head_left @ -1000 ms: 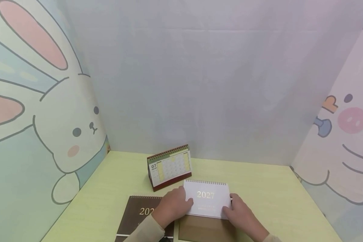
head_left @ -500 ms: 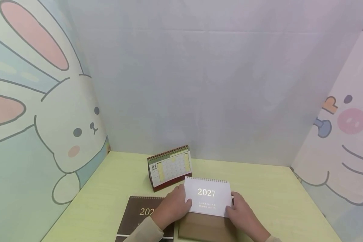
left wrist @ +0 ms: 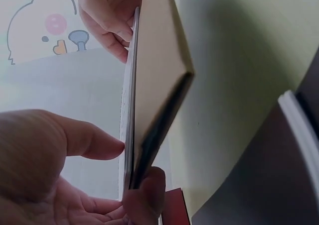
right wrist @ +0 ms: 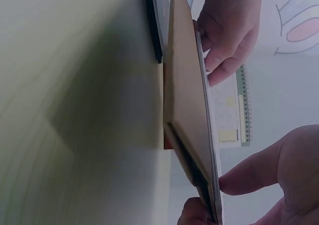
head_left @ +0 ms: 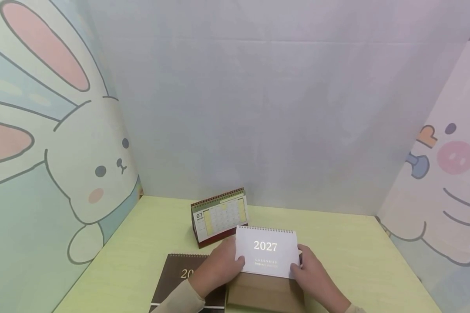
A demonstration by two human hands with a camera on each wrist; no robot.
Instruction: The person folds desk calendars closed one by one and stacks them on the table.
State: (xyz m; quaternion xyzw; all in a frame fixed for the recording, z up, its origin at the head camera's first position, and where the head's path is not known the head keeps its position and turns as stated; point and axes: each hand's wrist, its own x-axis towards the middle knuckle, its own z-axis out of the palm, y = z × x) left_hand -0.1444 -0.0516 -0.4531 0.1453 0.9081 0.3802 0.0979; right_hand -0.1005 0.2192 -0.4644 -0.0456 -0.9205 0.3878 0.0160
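Observation:
A spiral-bound desk calendar (head_left: 265,256) with a white cover reading 2027 in gold is held up by its two sides. My left hand (head_left: 218,264) pinches its left edge, thumb on the cover and fingers behind. On the opposite edge my right hand (head_left: 316,276) grips the same way. Below the white pages extends the calendar's brown board stand (head_left: 265,294). Seen edge-on in the left wrist view, the board (left wrist: 162,60) slants away from the pages. A shadow falls on the tabletop (right wrist: 55,185) beside the board in the right wrist view.
A red-based desk calendar (head_left: 221,219) showing 07 stands open at the back, left of the held one. Flat at the front left lies a dark brown calendar (head_left: 172,278), partly covered by my left arm. Printed cartoon panels (head_left: 90,174) flank the table.
The white calendar has risen a little and shifted slightly left, both hands still gripping it. Its brown stand has moved up with it. The other two calendars have stayed put.

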